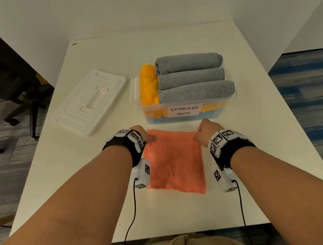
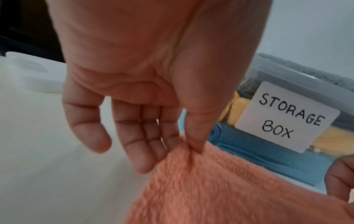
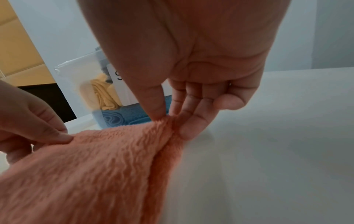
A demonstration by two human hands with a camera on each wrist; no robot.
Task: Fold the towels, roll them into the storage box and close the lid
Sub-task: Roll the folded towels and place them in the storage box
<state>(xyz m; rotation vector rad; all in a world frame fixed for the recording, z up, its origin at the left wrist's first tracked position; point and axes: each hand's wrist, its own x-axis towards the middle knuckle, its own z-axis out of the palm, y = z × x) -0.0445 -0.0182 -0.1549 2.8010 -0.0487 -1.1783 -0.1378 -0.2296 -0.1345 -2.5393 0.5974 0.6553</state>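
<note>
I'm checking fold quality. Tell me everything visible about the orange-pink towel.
The orange-pink towel is fluffy, fleecy cloth, lying flat on the white table as a rough square just in front of the storage box. The left hand pinches its far left corner, the right hand its far right corner; a doubled edge shows there.

A white counter (image 1: 182, 212) stands against a plain white wall (image 1: 130, 9). Past its left edge, a black office chair (image 1: 11, 90) sits on grey carpet (image 1: 5, 171). Past its right edge, the carpet (image 1: 303, 85) has blue and grey stripes.
</note>
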